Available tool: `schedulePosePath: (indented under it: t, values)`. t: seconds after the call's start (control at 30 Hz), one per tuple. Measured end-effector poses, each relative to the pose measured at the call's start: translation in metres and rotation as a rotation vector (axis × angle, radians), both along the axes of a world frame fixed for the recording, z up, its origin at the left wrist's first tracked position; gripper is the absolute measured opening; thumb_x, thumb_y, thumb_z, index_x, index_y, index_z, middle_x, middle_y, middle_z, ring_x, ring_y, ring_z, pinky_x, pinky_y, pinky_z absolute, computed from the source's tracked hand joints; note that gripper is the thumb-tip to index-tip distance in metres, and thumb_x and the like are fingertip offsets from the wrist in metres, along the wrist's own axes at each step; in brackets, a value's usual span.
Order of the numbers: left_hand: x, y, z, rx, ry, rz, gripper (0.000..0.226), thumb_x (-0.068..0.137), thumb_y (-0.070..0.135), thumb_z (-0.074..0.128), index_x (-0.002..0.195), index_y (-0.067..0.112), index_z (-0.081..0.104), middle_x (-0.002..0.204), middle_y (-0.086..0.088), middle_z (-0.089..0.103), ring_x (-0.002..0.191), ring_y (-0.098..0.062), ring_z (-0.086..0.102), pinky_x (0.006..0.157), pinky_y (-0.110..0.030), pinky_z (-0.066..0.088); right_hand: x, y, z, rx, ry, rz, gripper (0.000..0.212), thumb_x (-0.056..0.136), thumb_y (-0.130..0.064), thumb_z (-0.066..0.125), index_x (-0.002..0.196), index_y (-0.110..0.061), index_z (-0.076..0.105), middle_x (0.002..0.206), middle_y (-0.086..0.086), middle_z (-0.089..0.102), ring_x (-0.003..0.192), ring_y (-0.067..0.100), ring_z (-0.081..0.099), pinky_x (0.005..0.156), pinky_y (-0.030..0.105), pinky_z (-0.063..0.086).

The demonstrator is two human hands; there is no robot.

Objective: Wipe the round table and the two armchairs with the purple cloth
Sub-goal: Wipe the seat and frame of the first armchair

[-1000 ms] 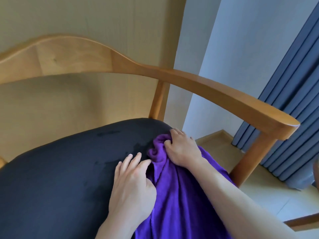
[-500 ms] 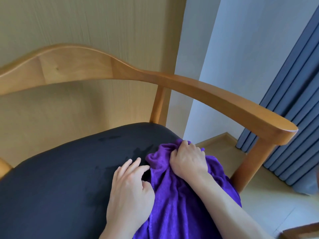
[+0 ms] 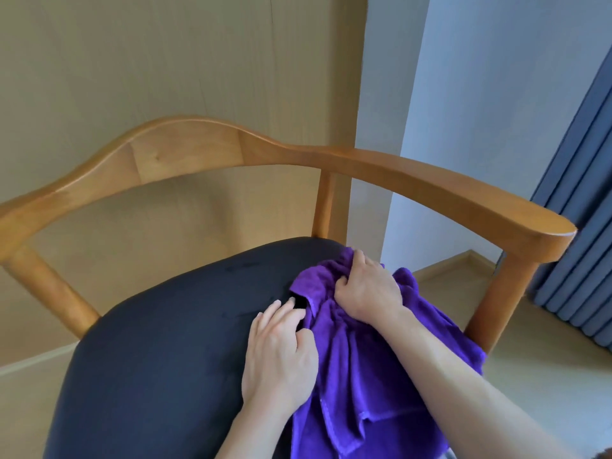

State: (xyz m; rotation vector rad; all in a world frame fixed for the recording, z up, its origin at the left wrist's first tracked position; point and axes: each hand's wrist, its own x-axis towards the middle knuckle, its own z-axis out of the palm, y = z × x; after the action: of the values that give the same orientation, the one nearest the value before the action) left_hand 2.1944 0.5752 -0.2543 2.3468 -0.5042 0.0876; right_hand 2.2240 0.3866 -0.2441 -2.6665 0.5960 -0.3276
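The purple cloth (image 3: 367,385) lies bunched on the right side of the armchair's black seat (image 3: 159,352) and hangs over its right edge. My right hand (image 3: 367,289) grips the cloth's far end in curled fingers near the seat's back right corner. My left hand (image 3: 281,349) rests on the seat with straight fingers, its thumb side touching the cloth's left edge. The chair has a curved wooden backrest and armrest (image 3: 397,173). Faint damp streaks show on the seat near the hands. The round table is out of view.
A light wood wall panel (image 3: 165,61) stands right behind the chair. A pale wall and a blue-grey curtain (image 3: 583,207) are to the right, with light floor (image 3: 546,376) beneath the armrest.
My right hand has pulled the cloth's far end a little toward the seat's right edge. The view has tilted up, so the chair sits lower in frame. My left hand stays beside the cloth.
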Motion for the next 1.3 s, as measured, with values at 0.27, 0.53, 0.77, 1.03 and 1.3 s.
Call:
schedulePosePath:
  t: [0.27, 0.53, 0.77, 1.03, 1.3]
  values:
    - [0.02, 0.016, 0.003, 0.125, -0.042, -0.137, 0.051, 0.091, 0.011, 0.039, 0.135, 0.03, 0.056, 0.15, 0.018, 0.043, 0.136, -0.001, 0.031, 0.114, -0.02, 0.021, -0.048, 0.009, -0.007, -0.011, -0.121, -0.071, 0.02, 0.088, -0.009, 0.049, 0.106, -0.015, 0.053, 0.105, 0.006, 0.064, 0.095, 0.026, 0.059, 0.073, 0.03, 0.039]
    - [0.014, 0.016, -0.002, 0.125, -0.205, -0.083, 0.061, 0.088, 0.036, 0.015, 0.128, 0.029, 0.061, 0.142, 0.02, 0.051, 0.134, 0.006, 0.033, 0.113, -0.016, 0.018, 0.046, -0.012, 0.006, 0.151, -0.188, 0.049, 0.037, 0.096, -0.011, 0.048, 0.131, -0.019, 0.055, 0.116, 0.004, 0.066, 0.107, 0.025, 0.063, 0.09, 0.038, 0.053]
    - [0.015, 0.017, -0.002, 0.112, -0.205, -0.096, 0.058, 0.086, 0.039, 0.013, 0.109, 0.027, 0.065, 0.122, 0.022, 0.058, 0.124, 0.004, 0.042, 0.11, -0.023, 0.029, 0.047, -0.001, -0.008, -0.069, 0.205, 0.165, 0.066, 0.095, -0.048, 0.03, 0.154, -0.017, 0.029, 0.166, 0.007, 0.023, 0.152, 0.035, 0.019, 0.121, 0.059, 0.01]
    - [0.015, 0.023, -0.001, -0.175, -0.19, 0.082, 0.03, 0.084, 0.022, 0.027, 0.072, 0.019, 0.055, 0.087, 0.015, 0.057, 0.091, -0.006, 0.05, 0.083, -0.031, 0.043, -0.064, 0.042, 0.018, 0.218, 0.133, 0.467, 0.076, 0.081, -0.053, 0.022, 0.152, -0.036, 0.039, 0.162, -0.018, 0.03, 0.151, 0.0, 0.015, 0.125, 0.032, 0.002]
    - [0.016, 0.021, -0.001, -0.228, -0.153, 0.092, 0.026, 0.074, 0.014, 0.031, 0.074, 0.029, 0.052, 0.085, 0.022, 0.056, 0.094, 0.001, 0.049, 0.082, -0.027, 0.041, -0.091, 0.058, 0.018, -0.018, 0.239, 0.32, 0.084, 0.078, -0.063, 0.041, 0.156, -0.036, 0.025, 0.169, -0.004, 0.013, 0.156, 0.02, 0.004, 0.126, 0.046, -0.002]
